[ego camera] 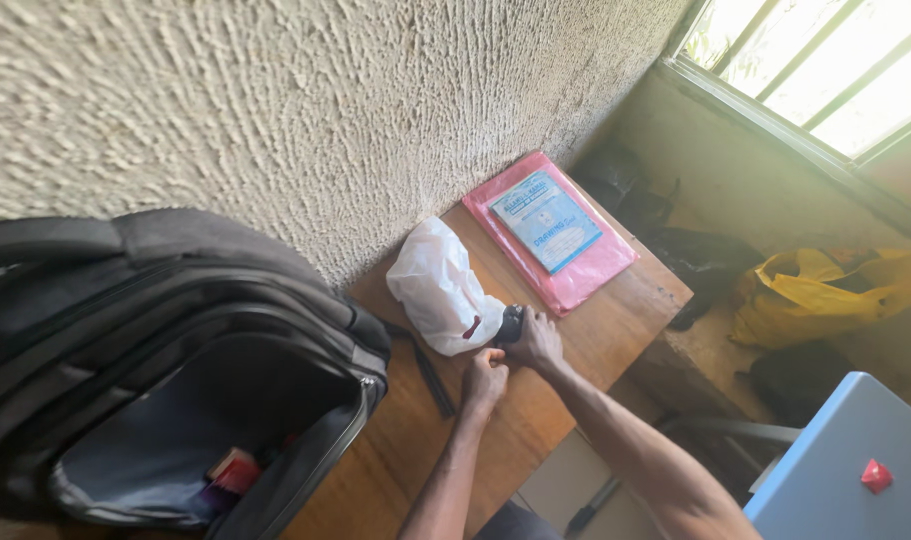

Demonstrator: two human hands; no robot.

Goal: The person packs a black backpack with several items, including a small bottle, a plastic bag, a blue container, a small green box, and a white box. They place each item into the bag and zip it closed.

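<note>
Both hands meet near the middle of a wooden table (596, 330). My right hand (536, 340) is closed around a small black object (510, 324), which lies against a white plastic bag (442, 287). My left hand (486, 378) sits just below it with the fingers curled into a fist; whether it holds anything is hidden. A small red item (472, 327) shows at the bag's lower edge, beside the black object.
An open black backpack (176, 380) fills the left, with a red item inside and a strap lying on the wood. A pink plastic folder (554, 228) lies at the table's far end. A rough wall, a yellow bag (826, 290) and a grey-blue surface (846, 470) surround the table.
</note>
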